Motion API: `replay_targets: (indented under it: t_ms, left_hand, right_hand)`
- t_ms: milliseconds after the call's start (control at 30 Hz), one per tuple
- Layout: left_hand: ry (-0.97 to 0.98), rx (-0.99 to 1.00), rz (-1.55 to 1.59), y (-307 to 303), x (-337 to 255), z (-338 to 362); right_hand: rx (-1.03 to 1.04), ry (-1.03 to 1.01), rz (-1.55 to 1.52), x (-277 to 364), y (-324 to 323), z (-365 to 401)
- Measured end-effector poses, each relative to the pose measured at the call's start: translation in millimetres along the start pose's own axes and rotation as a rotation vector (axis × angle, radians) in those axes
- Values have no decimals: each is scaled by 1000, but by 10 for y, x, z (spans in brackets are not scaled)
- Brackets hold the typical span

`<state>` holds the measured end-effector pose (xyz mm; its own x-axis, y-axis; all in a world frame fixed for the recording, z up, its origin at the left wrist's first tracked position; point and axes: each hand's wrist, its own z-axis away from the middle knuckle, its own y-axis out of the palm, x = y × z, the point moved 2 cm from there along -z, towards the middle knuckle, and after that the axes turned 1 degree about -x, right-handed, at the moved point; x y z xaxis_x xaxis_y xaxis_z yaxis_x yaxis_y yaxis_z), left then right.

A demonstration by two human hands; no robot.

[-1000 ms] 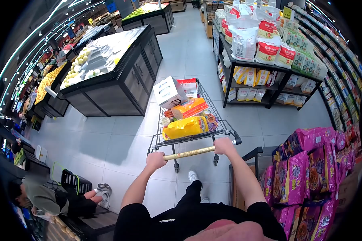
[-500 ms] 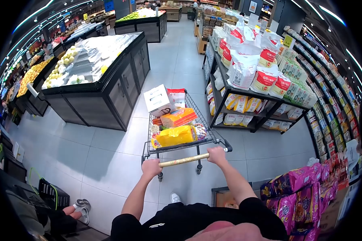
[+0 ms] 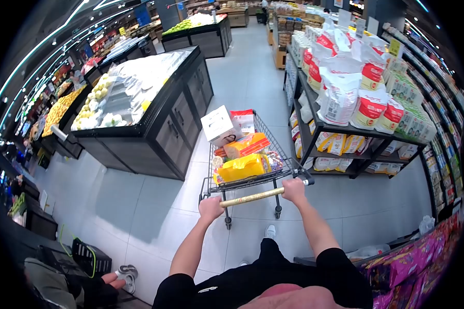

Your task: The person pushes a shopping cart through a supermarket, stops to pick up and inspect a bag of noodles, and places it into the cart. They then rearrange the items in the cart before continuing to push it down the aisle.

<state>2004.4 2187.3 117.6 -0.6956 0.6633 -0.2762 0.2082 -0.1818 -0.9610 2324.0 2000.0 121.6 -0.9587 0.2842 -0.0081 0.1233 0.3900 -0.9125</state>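
Observation:
My left hand (image 3: 211, 208) is wrapped round the left end of the pale yellow handle (image 3: 251, 198) of a wire shopping cart (image 3: 278, 141). Near the handle's right end, my right hand (image 3: 294, 190) grips the same bar. Inside the cart, a yellow package (image 3: 245, 169) lies closest to me, with an orange package (image 3: 247, 146) behind it. At the cart's far end, a white box (image 3: 220, 126) sits tilted beside a red and white bag (image 3: 243, 121).
A produce stand (image 3: 154, 129) with pale round fruit is on the left. To the right, a shelf (image 3: 314, 110) holds white and red bags (image 3: 340, 98). Purple packages (image 3: 412, 270) lie at lower right. A person's shoes (image 3: 127, 278) and a black basket (image 3: 90, 256) are at lower left.
The cart and both hands appear further right in the view, and the stands have shifted right too. The purple packages have slid lower and towards the right edge. Both hands keep their hold.

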Motion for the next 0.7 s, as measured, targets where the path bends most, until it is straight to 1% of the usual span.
replay_targets:
  t_ms: [100, 200, 300, 367, 467, 533, 633, 700]
  left_hand:
    - [-1, -71, -2, -55, 4, -350]
    - [-52, -60, -23, -109, 26, -767]
    - [-61, -46, -47, -98, 2, -1096]
    - [-62, -76, -42, -134, 68, -1317]
    - [-87, -74, -73, -139, 47, -1640]
    - [-82, -106, -81, -144, 58, -1843]
    - [-2, -260, -60, -159, 215, -2139]
    - [-14, -255, -71, -138, 288, -2366]
  right_hand:
    - [-80, -40, -64, -127, 100, -379]
    - [-75, -46, -90, -279, 232, -770]
    - [-47, -27, -112, -423, 354, -1048]
    - [-66, -9, -88, -449, 367, -1269]
    - [-69, -39, -100, -610, 498, -1572]
    - [-62, -37, -96, -695, 599, -1750]
    - [-82, -41, -112, -707, 683, -2029]
    - [-72, -16, -88, -756, 764, -2225]
